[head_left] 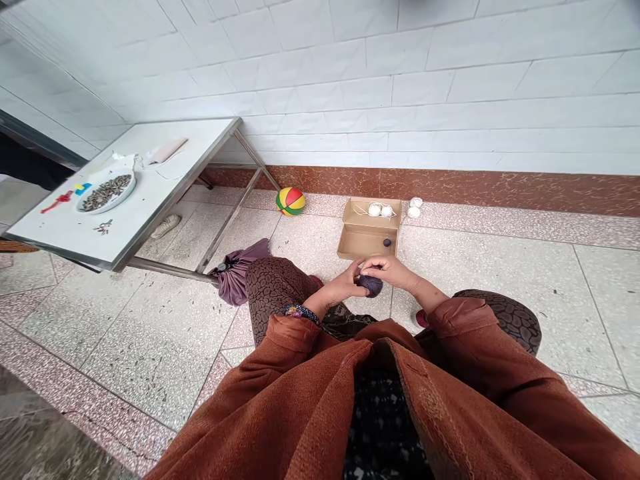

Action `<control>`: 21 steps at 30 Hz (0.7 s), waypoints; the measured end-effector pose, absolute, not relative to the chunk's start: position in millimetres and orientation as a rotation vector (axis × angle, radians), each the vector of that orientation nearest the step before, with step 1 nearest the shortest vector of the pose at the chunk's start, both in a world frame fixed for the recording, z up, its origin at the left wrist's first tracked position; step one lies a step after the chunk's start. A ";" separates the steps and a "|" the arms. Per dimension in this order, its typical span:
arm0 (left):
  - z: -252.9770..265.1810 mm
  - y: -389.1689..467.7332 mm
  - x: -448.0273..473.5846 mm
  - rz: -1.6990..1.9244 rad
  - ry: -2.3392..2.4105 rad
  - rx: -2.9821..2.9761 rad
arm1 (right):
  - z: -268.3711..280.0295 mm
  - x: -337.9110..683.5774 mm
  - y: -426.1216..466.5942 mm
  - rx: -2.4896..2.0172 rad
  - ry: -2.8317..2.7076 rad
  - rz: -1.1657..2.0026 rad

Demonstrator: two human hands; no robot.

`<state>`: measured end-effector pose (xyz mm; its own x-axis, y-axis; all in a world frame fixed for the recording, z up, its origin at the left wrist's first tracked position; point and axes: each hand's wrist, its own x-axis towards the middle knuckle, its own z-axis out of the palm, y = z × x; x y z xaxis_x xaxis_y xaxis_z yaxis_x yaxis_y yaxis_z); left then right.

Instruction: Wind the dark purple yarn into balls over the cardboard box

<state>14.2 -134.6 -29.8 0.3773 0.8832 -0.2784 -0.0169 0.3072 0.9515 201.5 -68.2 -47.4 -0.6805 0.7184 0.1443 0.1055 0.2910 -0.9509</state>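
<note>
Left hand [345,285] holds yarn ball [371,287], apparently steadying it | right hand [393,271] pinches its top | smaller ball [387,243] inside box [356,241], right edge

Dk yarn balls: 2 tot., i.e. 1 lg ball [371,287] + 1 sm ball [387,243]. White balls [374,210]: 4 tot., 2 in box, 2 just beside. Cardboard box [357,243]: qty 1. Multicol. ball [291,201]: 1. Worktop [75,230]: 1. White dish [127,194]: 1. Seeds [104,192]: too many to ct. Purple bag [240,270]: 1. Shoe [165,227] under worktop: 1 vis.
</note>
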 end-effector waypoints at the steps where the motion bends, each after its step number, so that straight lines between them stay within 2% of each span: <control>1: -27.3 -135.3 15.0 0.756 0.956 1.076 | -49.6 201.1 -66.7 -0.751 -1.989 1.429; 5: -20.3 -137.2 12.1 0.754 0.867 0.923 | -64.6 200.7 -59.5 -0.921 -1.963 1.469; 14: -21.8 -131.5 1.5 0.934 0.996 0.659 | -71.7 205.2 -58.5 -1.089 -2.314 1.076; 21: -35.8 -127.2 -9.7 0.872 1.209 0.794 | -51.6 209.0 -62.9 -0.861 -2.301 1.319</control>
<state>-9.7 -127.2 -35.8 0.1287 0.8891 -0.4392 -0.1362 0.4545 0.8803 209.0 -62.9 -51.6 -0.7536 0.6574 0.0024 0.3302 0.3817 -0.8633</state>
